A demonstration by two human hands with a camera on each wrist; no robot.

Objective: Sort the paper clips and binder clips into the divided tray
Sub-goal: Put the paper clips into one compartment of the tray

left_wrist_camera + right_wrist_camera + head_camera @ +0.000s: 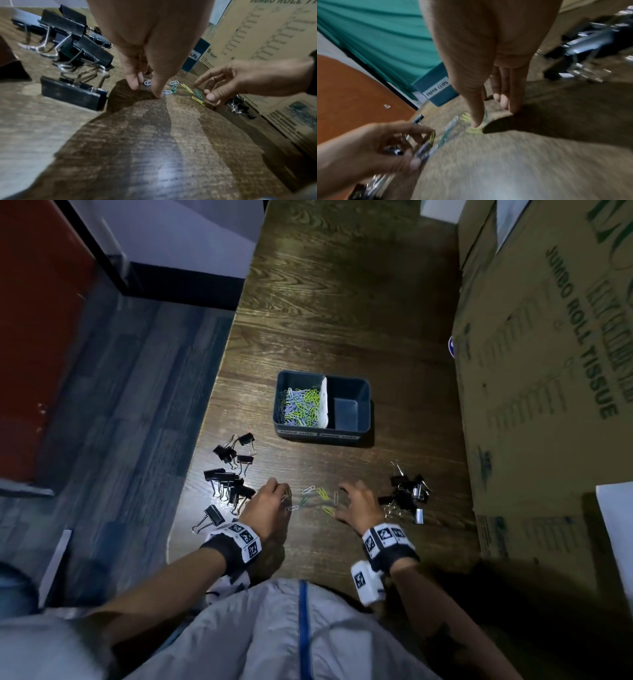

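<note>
Divided tray (363,409) sits on the table (342,302) ahead of both hands; its compartment on the left hand's side holds a heap of paper clips (299,407), purple, green and blue; the compartment on the right hand's side shows only bare floor, a white divider (323,402) between them. Left hand (269,506) has fingertips down on the table, fingers curled, pinching a few loose clips (317,498); right hand (359,506) is spread, fingertips at the same loose clips, holding nothing that I can make out. Binder clips (229,481) lie just outside the left hand; a second binder-clip pile (406,494) just outside the right hand.
</note>
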